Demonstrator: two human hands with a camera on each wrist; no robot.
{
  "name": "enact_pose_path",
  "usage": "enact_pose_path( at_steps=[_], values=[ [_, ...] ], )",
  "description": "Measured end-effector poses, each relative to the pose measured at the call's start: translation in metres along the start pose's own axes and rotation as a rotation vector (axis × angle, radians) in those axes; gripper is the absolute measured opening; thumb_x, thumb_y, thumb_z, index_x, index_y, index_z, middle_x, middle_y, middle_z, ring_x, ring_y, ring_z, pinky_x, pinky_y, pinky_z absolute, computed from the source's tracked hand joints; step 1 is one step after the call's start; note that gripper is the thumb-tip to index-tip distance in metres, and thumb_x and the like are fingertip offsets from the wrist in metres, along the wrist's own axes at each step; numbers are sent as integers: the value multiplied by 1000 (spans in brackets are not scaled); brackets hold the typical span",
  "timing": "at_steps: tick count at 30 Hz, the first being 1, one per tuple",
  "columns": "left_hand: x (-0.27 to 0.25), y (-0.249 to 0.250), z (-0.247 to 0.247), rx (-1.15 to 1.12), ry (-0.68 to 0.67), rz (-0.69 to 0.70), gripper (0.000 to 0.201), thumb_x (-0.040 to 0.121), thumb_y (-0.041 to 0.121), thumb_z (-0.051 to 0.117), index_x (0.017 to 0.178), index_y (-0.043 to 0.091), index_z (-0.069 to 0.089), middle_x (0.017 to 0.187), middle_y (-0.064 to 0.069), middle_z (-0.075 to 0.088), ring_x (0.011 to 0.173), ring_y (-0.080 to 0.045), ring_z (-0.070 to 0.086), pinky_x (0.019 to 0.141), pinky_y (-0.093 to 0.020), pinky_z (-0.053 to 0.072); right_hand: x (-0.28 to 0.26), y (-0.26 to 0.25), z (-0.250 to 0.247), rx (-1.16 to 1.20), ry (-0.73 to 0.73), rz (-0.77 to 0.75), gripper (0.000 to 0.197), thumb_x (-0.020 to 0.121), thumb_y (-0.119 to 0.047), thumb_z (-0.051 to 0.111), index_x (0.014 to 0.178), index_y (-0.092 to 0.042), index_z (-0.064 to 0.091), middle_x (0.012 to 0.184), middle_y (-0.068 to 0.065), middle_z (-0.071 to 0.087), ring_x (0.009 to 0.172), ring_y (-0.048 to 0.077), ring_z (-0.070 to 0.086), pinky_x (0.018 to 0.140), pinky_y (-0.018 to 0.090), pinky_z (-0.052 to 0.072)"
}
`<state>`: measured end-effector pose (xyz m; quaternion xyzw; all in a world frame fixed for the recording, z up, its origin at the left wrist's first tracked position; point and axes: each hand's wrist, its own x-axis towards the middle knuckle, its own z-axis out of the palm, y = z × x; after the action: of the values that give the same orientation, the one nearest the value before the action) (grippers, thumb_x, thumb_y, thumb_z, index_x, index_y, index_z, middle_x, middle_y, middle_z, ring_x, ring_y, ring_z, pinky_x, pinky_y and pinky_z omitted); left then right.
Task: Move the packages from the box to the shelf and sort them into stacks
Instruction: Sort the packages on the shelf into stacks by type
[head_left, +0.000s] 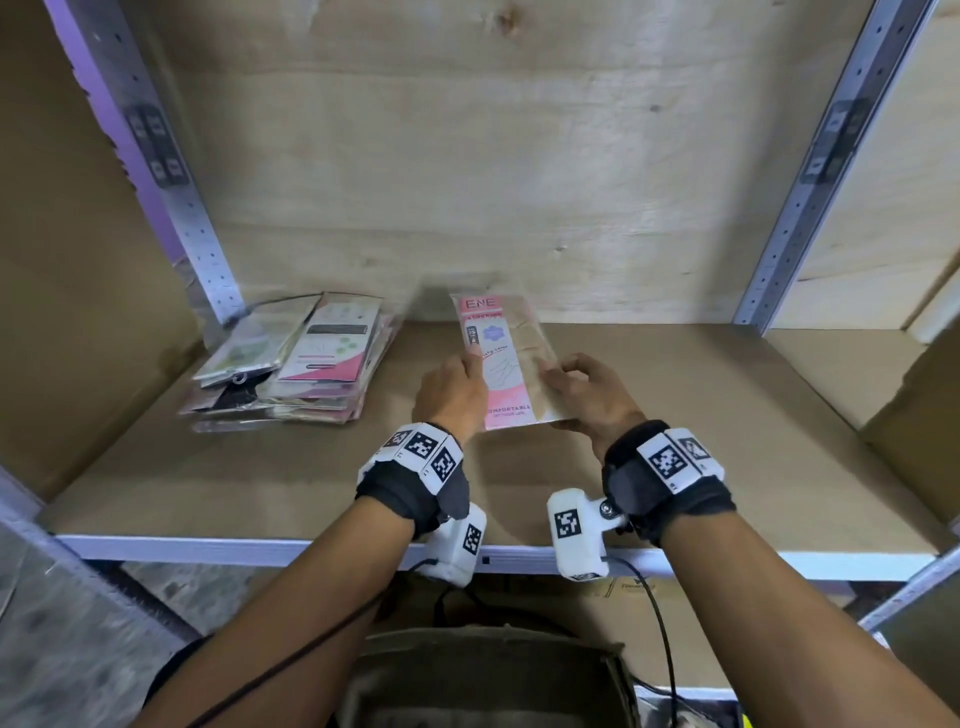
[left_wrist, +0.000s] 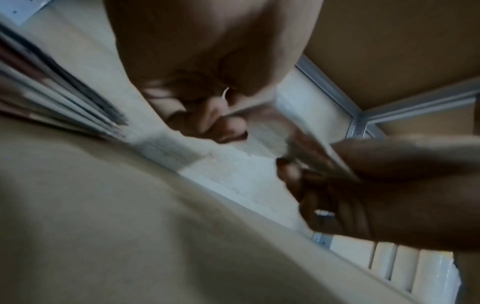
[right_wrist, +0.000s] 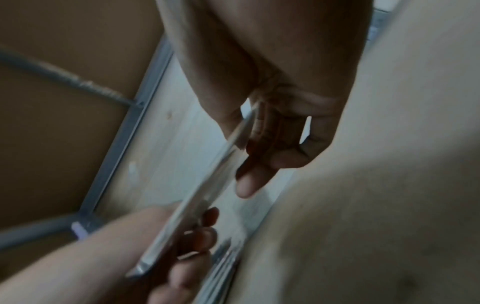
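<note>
Nearest the camera, the top of an open box (head_left: 483, 675) sits below the shelf (head_left: 675, 415) front edge; its contents are not visible.

Above the near-centre of the shelf, both hands hold one flat pink package (head_left: 501, 358) tilted up toward the viewer and clear of the shelf surface. The left hand (head_left: 452, 395) grips the left long edge, thumb on the printed face and fingers curled behind. The right hand (head_left: 587, 395) grips the right long edge and lower corner in the same way. The wrist views, though blurred, show the fingers of each hand closed around the thin package edge.

Step in hand, as judged: transfer and sorting, with the package presented for reading or orientation before placement.

Further in and to the left, a stack of packages (head_left: 296, 369) lies loosely fanned against the left upright. The next move calls for choosing between that stack and a new one on the bare shelf to its right, then laying the package flat with edges aligned.
</note>
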<state>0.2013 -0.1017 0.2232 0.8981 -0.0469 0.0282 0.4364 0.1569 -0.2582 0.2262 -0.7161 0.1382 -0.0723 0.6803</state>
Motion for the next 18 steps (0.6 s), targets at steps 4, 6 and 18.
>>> enact_pose_path(
  at_steps=[4,6,18],
  values=[
    [6,-4,-1,145,97,35,58,106,42,19,86,4,59,97,-21,68,79,-35,61,56,-28,37,2,2,9,-291,-1,-127,47,99,-49,44,93,-4,56,72,9,62,49,21,52,42,25,39],
    [8,-5,-2,78,72,46,62,107,42,22,92,-1,64,99,-20,70,76,-30,60,49,-28,38,5,5,9,-377,33,-187,53,99,-54,39,87,-5,55,70,5,58,55,20,50,49,27,39],
    [19,-5,-13,-188,47,6,57,105,48,28,93,7,66,81,-8,72,60,-14,70,43,-18,50,7,11,-2,-257,-18,-189,54,98,-56,46,87,-4,54,78,13,61,64,24,54,45,27,40]
  ],
)
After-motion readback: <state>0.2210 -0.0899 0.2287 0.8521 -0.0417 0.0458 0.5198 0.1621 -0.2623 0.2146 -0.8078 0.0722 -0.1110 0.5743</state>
